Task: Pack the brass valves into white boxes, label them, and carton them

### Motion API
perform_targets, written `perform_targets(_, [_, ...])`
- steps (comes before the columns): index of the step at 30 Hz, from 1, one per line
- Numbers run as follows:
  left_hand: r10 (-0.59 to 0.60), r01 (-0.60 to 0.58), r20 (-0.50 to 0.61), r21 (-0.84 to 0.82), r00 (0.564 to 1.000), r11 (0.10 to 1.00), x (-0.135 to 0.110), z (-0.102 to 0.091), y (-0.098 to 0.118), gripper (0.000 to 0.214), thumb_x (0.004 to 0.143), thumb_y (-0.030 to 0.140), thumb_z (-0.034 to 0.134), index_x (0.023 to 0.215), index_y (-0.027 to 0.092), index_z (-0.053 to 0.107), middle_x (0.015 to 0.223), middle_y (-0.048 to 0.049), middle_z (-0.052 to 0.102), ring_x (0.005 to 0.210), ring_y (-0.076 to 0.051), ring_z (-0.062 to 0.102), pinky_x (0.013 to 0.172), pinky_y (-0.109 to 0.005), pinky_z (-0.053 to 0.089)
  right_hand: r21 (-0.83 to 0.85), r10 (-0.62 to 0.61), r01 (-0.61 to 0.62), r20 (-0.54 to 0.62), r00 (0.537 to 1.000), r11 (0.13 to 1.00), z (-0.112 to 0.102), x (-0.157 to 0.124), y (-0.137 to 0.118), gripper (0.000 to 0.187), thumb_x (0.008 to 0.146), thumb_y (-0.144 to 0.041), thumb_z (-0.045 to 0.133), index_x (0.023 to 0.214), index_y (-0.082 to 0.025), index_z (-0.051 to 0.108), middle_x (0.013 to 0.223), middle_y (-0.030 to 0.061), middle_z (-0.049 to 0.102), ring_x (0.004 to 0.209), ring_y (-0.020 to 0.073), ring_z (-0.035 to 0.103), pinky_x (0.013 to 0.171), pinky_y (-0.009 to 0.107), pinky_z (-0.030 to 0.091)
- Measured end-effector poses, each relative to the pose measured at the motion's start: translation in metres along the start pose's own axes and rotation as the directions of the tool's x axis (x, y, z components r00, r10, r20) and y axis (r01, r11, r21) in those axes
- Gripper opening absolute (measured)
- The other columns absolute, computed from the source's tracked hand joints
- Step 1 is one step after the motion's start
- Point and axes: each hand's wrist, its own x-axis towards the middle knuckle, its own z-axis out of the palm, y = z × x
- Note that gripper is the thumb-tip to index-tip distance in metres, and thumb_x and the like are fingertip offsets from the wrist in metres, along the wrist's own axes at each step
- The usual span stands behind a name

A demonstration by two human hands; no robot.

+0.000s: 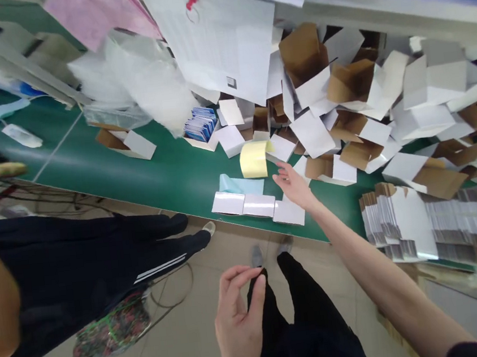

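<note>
My right hand (293,184) reaches over the green bench, its fingers apart and nothing visible in them. Just left of its fingertips is a curved piece of yellow paper (254,161). A light blue sheet (241,185) lies nearer the front edge, partly behind a row of three white cartons (259,205); the rightmost is just below my right hand. My left hand (238,320) is held off the bench, above the floor, with thumb and forefinger brought together in a pinch. Whatever may be between those fingertips is too small to make out.
Open white cartons (352,84) with brown insides are heaped at the back right. Flattened cartons (409,220) stand stacked at right. One carton holds blue-and-white packets (201,124). Another person's dark trousers (80,252) are at left, beside a patterned stool (112,331).
</note>
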Motion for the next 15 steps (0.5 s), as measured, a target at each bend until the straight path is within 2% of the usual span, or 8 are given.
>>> perform_targets(1, [-0.018, 0.019, 0.044, -0.016, 0.999, 1.0, 0.005, 0.001, -0.01, 0.012, 0.094, 0.033, 0.069, 0.105, 0.027, 0.071, 0.118, -0.0049, 0.06, 0.112, -0.019, 0.064, 0.093, -0.028, 0.055, -0.003, 0.012, -0.012, 0.005, 1.0, 1.0, -0.002, -0.024, 0.004, 0.038, 0.096, -0.038, 0.065, 0.129, -0.02, 0.06, 0.129, 0.0144, 0.068, 0.114, 0.0256, 0.065, 0.099, 0.044, 0.051])
perform_targets(3, [-0.042, 0.052, 0.156, -0.061, 0.987, 0.997, 0.017, 0.006, -0.026, 0.012, 0.095, 0.033, 0.068, 0.106, 0.027, 0.069, 0.12, -0.0055, 0.059, 0.113, -0.019, 0.064, 0.094, -0.031, 0.056, 0.011, 0.032, -0.033, 0.062, 0.998, 0.999, -0.005, -0.081, 0.008, 0.027, 0.098, -0.039, 0.064, 0.12, -0.023, 0.065, 0.115, 0.0094, 0.074, 0.103, 0.023, 0.07, 0.093, 0.041, 0.055])
perform_targets(5, [-0.021, 0.051, 0.272, -0.102, 0.962, 0.994, 0.031, 0.013, -0.039, 0.011, 0.097, 0.033, 0.065, 0.106, 0.027, 0.068, 0.121, -0.0054, 0.058, 0.115, -0.02, 0.063, 0.097, -0.033, 0.055, -0.027, -0.01, 0.013, 0.138, 0.99, 1.0, -0.004, -0.136, 0.009, 0.021, 0.098, -0.036, 0.067, 0.116, -0.027, 0.068, 0.112, 0.0061, 0.074, 0.102, 0.022, 0.069, 0.093, 0.039, 0.055])
perform_targets(7, [0.04, 0.006, 0.367, -0.123, 0.929, 0.992, 0.044, 0.023, -0.047, 0.008, 0.098, 0.031, 0.064, 0.104, 0.028, 0.067, 0.119, -0.0045, 0.059, 0.115, -0.019, 0.062, 0.099, -0.034, 0.053, -0.09, -0.072, 0.083, 0.11, 0.991, 0.993, 0.002, -0.176, 0.012, 0.023, 0.093, -0.031, 0.074, 0.116, -0.029, 0.069, 0.11, 0.0053, 0.073, 0.103, 0.0229, 0.068, 0.092, 0.039, 0.055])
perform_targets(10, [0.144, -0.084, 0.487, -0.142, 0.862, 0.986, 0.059, 0.039, -0.058, 0.007, 0.098, 0.027, 0.064, 0.103, 0.029, 0.068, 0.117, -0.0025, 0.059, 0.11, -0.017, 0.063, 0.099, -0.032, 0.052, -0.167, -0.144, 0.15, 0.044, 0.989, 0.975, 0.013, -0.199, 0.024, 0.021, 0.092, -0.02, 0.074, 0.111, -0.029, 0.07, 0.104, 0.0043, 0.071, 0.097, 0.0222, 0.067, 0.085, 0.038, 0.055])
perform_targets(15, [0.262, -0.167, 0.604, -0.211, 0.753, 0.963, 0.072, 0.061, -0.076, 0.009, 0.097, 0.024, 0.064, 0.104, 0.029, 0.068, 0.115, -0.0019, 0.061, 0.11, -0.016, 0.062, 0.098, -0.031, 0.051, -0.239, -0.159, 0.152, -0.012, 0.987, 0.959, 0.021, -0.2, 0.055, 0.017, 0.092, -0.015, 0.072, 0.102, -0.028, 0.067, 0.095, 0.0026, 0.07, 0.089, 0.0208, 0.065, 0.078, 0.037, 0.054])
